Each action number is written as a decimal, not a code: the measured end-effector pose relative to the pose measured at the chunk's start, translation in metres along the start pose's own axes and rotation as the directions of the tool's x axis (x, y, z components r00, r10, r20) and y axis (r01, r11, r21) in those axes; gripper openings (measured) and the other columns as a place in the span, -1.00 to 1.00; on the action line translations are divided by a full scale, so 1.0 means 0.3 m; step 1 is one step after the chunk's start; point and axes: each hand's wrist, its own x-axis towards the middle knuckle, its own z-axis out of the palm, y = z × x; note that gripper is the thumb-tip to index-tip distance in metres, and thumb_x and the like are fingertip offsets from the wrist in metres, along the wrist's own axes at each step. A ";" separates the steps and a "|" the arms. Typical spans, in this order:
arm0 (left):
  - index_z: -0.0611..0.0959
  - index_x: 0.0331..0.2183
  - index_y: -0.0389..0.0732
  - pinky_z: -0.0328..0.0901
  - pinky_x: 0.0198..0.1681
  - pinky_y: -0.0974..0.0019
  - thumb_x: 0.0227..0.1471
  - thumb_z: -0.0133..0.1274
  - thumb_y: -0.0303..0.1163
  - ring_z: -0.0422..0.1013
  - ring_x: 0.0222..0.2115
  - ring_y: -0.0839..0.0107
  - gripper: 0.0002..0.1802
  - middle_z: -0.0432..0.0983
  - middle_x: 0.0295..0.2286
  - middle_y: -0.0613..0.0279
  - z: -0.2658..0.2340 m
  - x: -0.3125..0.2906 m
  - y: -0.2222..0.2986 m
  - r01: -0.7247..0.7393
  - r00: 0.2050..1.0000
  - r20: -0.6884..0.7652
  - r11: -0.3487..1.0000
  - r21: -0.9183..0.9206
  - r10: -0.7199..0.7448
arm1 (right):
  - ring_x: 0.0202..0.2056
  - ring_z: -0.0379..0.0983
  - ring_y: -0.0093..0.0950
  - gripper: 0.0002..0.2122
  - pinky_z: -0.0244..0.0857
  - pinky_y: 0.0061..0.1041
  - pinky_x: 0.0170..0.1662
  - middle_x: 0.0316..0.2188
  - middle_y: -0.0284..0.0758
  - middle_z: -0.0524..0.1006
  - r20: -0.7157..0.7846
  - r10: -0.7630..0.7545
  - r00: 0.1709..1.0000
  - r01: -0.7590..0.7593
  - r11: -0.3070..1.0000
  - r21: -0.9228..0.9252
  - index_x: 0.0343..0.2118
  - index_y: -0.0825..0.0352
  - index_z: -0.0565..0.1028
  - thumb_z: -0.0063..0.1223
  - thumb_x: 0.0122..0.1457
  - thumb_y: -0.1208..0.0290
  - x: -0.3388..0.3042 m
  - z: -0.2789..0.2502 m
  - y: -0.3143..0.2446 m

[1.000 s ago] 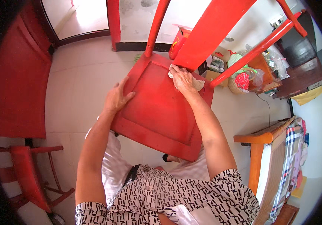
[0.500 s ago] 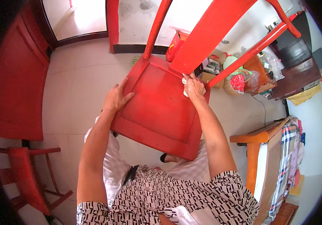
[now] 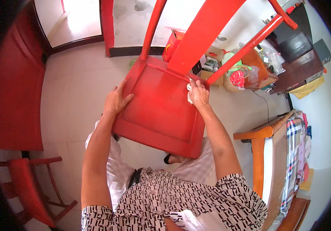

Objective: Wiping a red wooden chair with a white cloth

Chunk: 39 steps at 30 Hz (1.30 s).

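Two hands: both were on one red wooden chair, seen from above, its seat tipped toward the person.
Left hand: lay flat and open on the seat's left edge, fingers spread, thumb reaching inward; it looked to be steadying the chair, not gripping it.
Right hand: was closed over a small white cloth, pressing it against the seat's back right corner, just where the right back post met the seat.
Chair position: stood on the pale tiled floor directly in front of the person's knees, its broad red back slat rising toward the top of the view.
Step in hand: judging by the cloth and its place, the seat was being wiped, and the work had reached the far right corner by the post.
Next move calls for: by my reading, the cloth had to be worked into the groove around the seat panel and along the back edge, with the left hand holding firm so that the chair did not slide on the tiles.
Nearby: a second red chair stood at lower left, a wooden bed frame at right, and bags and boxes sat behind the chair.
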 end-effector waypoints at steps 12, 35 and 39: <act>0.28 0.25 0.00 0.32 0.00 -0.04 -0.01 0.21 0.02 0.41 -0.06 -0.19 -0.15 0.48 -0.05 -0.22 0.055 0.046 -0.044 -0.082 0.996 -0.044 0.997 -0.017 0.081 | -0.24 0.50 -0.12 -0.59 0.41 -0.20 -0.19 -0.22 -0.20 0.49 -0.184 0.353 0.917 -0.233 0.850 0.473 -0.01 0.23 0.48 0.12 -0.01 0.47 -0.377 -0.123 0.029; 0.32 0.24 -0.04 0.33 0.03 0.00 -0.02 0.23 0.01 0.40 0.00 -0.14 -0.15 0.43 0.02 -0.22 0.041 0.037 -0.017 -0.055 0.998 -0.015 0.998 0.019 0.056 | -0.28 0.53 -0.13 -0.61 0.42 -0.12 -0.25 -0.26 -0.19 0.50 -0.116 0.401 0.909 -0.333 0.864 0.377 -0.06 0.22 0.50 0.20 -0.02 0.39 -0.285 -0.058 0.069; 0.32 0.23 -0.06 0.33 0.03 0.00 0.00 0.22 -0.01 0.40 0.01 -0.12 -0.17 0.44 0.01 -0.19 0.038 0.023 -0.017 -0.065 0.997 -0.028 0.997 0.043 0.066 | -0.27 0.52 -0.06 -0.66 0.41 -0.10 -0.20 -0.26 -0.15 0.54 -0.091 0.516 0.852 -0.454 0.814 0.363 -0.09 0.24 0.55 0.12 0.01 0.41 -0.173 -0.006 0.131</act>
